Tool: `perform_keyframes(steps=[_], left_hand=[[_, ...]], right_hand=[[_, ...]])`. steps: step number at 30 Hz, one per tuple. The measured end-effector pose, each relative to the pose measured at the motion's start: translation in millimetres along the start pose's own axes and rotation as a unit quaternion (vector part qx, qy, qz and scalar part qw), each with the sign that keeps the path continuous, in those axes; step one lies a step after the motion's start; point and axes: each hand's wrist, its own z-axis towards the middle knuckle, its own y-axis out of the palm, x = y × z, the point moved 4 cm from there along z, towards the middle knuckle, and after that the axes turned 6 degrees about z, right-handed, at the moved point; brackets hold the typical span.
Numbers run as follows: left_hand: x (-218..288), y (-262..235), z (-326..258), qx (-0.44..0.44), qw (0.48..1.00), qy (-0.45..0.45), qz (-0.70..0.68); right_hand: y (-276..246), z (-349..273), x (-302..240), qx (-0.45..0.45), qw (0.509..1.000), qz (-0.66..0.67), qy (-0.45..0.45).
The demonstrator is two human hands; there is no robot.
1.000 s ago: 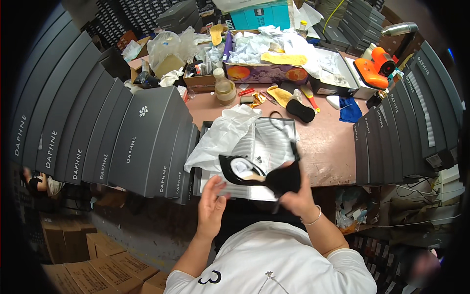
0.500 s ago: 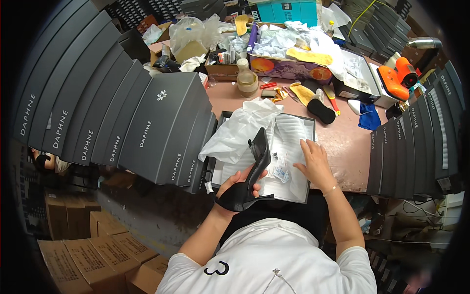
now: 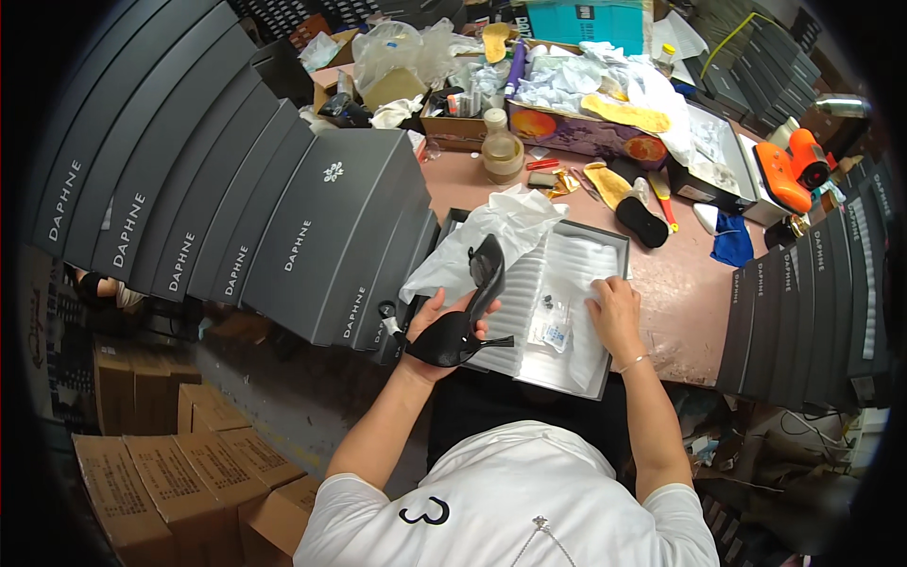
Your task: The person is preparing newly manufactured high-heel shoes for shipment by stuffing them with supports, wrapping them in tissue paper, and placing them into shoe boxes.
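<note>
My left hand (image 3: 430,310) grips a black high-heeled shoe (image 3: 442,342) by its middle, with the thin heel pointing right. The shoe is over the left side of an open grey shoebox (image 3: 620,260). White foam sheet (image 3: 573,255) lines the box, and crumpled white tissue paper (image 3: 496,225) spills over its far left corner. Inside lies a small clear packet (image 3: 553,333) with a white and blue sachet and small dark pieces. My right hand (image 3: 616,319) is at the box's right side, its fingers curled onto the edge of the foam; the fingertips are partly hidden.
Dark grey shoeboxes (image 3: 326,236) stand in a long row at the left; another row (image 3: 803,293) stands at the right. Behind the open box are a glue bottle (image 3: 502,151), a black pad (image 3: 642,222), a blue cloth (image 3: 732,241) and a paper-filled carton (image 3: 576,128). Brown cartons (image 3: 132,482) sit lower left.
My left hand has shifted the shoe left and tilted it. My right hand has gone from spread fingers to curled ones at the foam's edge. The whole view has shifted slightly.
</note>
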Motion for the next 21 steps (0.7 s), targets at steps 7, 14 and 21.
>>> perform_keyframes(steps=[7,14,21], left_hand=[[50.3,-18.2,-12.5,0.289,0.632,0.322,0.643],[-97.2,27.8,104.4,0.115,0.448,0.312,0.830],[-202.9,59.4,125.9,-0.205,0.631,0.071,0.745]], right_hand=[[-22.6,-6.7,35.9,0.157,0.959,0.226,0.064],[-31.2,-24.0,68.5,0.122,0.821,0.504,0.238],[-89.2,39.6,-70.7,-0.015,0.870,0.487,0.072]])
